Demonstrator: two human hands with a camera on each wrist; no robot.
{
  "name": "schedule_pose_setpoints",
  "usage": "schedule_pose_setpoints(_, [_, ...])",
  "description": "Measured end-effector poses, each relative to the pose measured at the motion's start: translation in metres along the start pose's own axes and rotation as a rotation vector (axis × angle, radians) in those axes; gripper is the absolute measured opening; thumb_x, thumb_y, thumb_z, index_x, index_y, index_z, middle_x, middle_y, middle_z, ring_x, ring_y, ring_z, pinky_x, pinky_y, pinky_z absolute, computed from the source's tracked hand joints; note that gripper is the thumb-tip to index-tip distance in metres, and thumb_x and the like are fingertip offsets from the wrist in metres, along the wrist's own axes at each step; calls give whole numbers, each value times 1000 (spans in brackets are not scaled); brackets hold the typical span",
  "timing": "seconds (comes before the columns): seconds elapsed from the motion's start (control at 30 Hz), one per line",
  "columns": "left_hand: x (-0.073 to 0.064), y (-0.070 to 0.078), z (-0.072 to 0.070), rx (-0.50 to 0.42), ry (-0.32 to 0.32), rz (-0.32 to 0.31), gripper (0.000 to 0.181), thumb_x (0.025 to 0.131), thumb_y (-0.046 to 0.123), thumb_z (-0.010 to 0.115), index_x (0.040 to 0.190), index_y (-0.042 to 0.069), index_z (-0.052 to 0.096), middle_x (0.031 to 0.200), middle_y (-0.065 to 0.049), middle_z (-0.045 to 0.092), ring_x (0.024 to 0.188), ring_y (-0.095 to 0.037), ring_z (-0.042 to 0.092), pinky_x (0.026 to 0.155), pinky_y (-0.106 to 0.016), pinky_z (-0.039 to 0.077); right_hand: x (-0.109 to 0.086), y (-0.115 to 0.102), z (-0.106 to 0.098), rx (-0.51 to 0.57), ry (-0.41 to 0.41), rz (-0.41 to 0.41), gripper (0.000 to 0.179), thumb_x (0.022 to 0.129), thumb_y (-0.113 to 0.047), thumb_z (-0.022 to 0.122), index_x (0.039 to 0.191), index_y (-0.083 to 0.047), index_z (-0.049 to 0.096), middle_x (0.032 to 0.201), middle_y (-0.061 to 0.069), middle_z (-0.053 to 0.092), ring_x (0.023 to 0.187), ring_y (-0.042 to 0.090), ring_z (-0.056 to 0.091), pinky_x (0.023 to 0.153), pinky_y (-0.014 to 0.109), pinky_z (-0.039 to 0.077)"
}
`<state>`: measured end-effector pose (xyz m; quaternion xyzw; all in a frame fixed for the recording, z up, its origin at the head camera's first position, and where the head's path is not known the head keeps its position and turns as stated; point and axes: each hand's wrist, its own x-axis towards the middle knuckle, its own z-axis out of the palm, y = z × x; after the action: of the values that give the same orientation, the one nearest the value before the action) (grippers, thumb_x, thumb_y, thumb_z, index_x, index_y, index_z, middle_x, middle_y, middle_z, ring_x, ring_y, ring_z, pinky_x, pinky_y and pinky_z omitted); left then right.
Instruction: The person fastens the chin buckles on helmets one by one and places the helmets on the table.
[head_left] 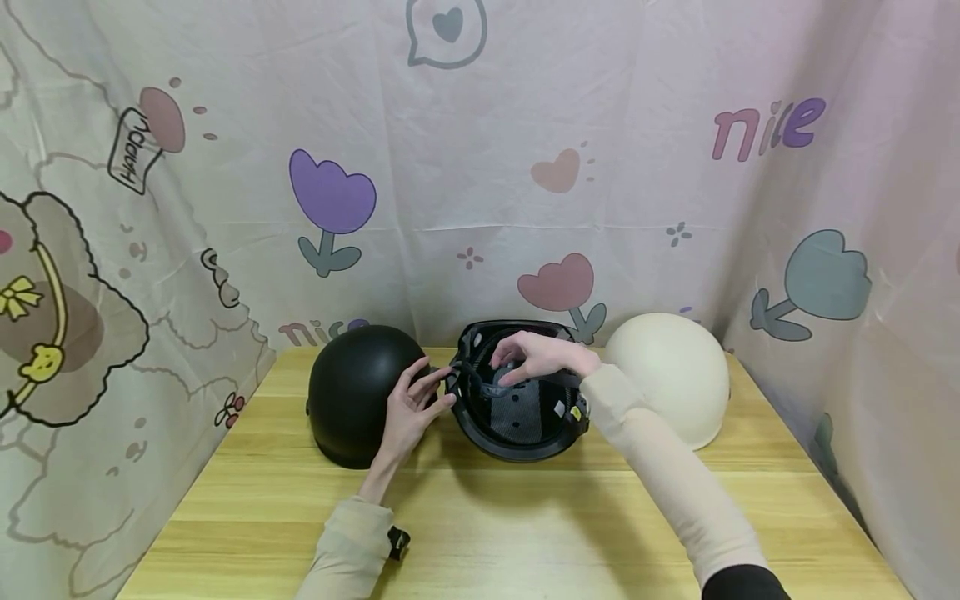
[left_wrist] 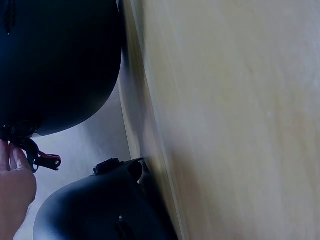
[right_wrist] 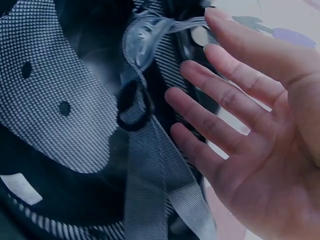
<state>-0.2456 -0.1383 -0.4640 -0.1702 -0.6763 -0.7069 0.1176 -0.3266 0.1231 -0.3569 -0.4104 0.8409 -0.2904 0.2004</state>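
A black helmet (head_left: 491,442) lies upside down between two others, its padded inside (right_wrist: 82,90) facing up. At its left rim the left hand (head_left: 408,412) pinches the black chin strap near a buckle (left_wrist: 47,161) with a red part; its fingertips (left_wrist: 11,155) are partly hidden by the helmet edge. Over the helmet's opening is the right hand (head_left: 536,357), fingers spread and almost straight in the right wrist view. Beside its fingertips (right_wrist: 175,95) run a grey webbing strap (right_wrist: 145,185), a black ring (right_wrist: 134,107) and a clear plastic piece (right_wrist: 145,42).
A second black helmet (head_left: 356,392) stands dome up at the left, close to the left hand. To the right, a cream helmet (head_left: 667,375) sits dome up beside the right forearm. All rest on a wooden table (head_left: 480,533) before a printed curtain (head_left: 450,167).
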Motion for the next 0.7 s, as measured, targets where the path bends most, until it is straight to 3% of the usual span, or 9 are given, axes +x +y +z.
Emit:
schedule_pose_setpoints(0.33, [0, 2, 0, -21, -3, -12, 72, 87, -4, 74, 149, 6, 39, 135, -28, 61, 127, -8, 61, 109, -15, 42, 20, 0, 14, 51, -29, 55, 24, 95, -16, 71, 115, -4, 64, 123, 11, 67, 121, 28, 65, 101, 36, 54])
schedule_pose_setpoints(0.7, [0, 2, -1, -3, -5, -13, 72, 87, -4, 74, 150, 7, 38, 135, -29, 62, 130, -14, 60, 109, -14, 42, 33, 1, 26, 30, 24, -1, 13, 96, -17, 70, 102, -7, 63, 103, 6, 74, 90, 10, 67, 80, 22, 53])
